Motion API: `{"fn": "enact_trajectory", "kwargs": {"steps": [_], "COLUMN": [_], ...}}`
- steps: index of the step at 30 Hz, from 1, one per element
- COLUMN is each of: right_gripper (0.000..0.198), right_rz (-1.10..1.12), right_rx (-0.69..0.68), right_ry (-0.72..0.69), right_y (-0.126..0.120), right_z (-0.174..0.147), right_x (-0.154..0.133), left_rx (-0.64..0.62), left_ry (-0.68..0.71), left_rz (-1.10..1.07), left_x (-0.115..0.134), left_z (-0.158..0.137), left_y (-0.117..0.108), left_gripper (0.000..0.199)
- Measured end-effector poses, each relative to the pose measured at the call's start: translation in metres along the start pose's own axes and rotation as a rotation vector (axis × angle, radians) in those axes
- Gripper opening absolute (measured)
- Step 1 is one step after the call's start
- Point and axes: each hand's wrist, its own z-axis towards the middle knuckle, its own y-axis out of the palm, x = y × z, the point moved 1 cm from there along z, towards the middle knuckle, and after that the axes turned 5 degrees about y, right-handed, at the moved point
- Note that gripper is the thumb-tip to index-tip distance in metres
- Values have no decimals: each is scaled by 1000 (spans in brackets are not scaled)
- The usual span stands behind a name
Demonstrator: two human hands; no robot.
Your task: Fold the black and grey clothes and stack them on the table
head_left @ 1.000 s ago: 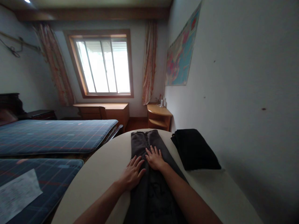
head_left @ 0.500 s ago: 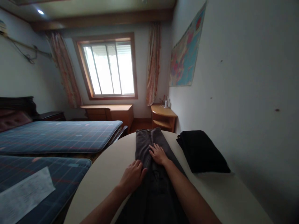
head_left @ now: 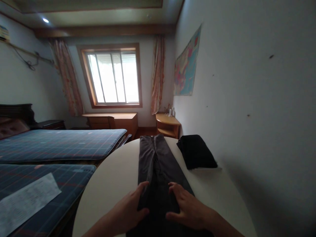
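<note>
Dark grey trousers [head_left: 158, 161] lie lengthwise on a pale round-edged table [head_left: 106, 184], waistband at the far edge and legs running toward me. Over the left side of the legs is my left hand [head_left: 130, 204], thumb and fingers apart. My right hand [head_left: 185, 204] is over the right side, its fingers curved and spread from the thumb. Both hands are at or just above the cloth; whether they press on it I cannot tell. Neither holds the fabric in a grip. To the right sits a folded stack of black cloth [head_left: 197, 151].
A white wall [head_left: 247, 138] runs close along the right. Left of the table are two plaid mattresses [head_left: 61, 143], the nearer with a paper sheet [head_left: 32, 202] on it. Beyond stand a wooden desk [head_left: 123, 121] and a corner shelf [head_left: 168, 120] by the window.
Both hands have moved down the trousers toward me, from the upper part to the legs. My right hand, flat before, is now curved. The view has tilted up slightly and shifted right.
</note>
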Motion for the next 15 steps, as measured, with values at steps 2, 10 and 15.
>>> {"fn": "enact_trajectory", "kwargs": {"steps": [2,10,15], "right_gripper": [93,52,41], "right_rz": [-33,-278,-552], "right_rx": [-19,79,255], "right_ry": [-29,-184,-302], "right_y": [12,35,49], "right_z": [-21,-46,-50], "right_x": [3,18,21], "left_rx": [-66,-276,-41], "left_ry": [55,381,544], "left_rz": [-2,438,740], "left_x": [19,6,-22], "left_z": [-3,12,11], "left_y": [9,78,109], "left_gripper": [84,35,9]}}
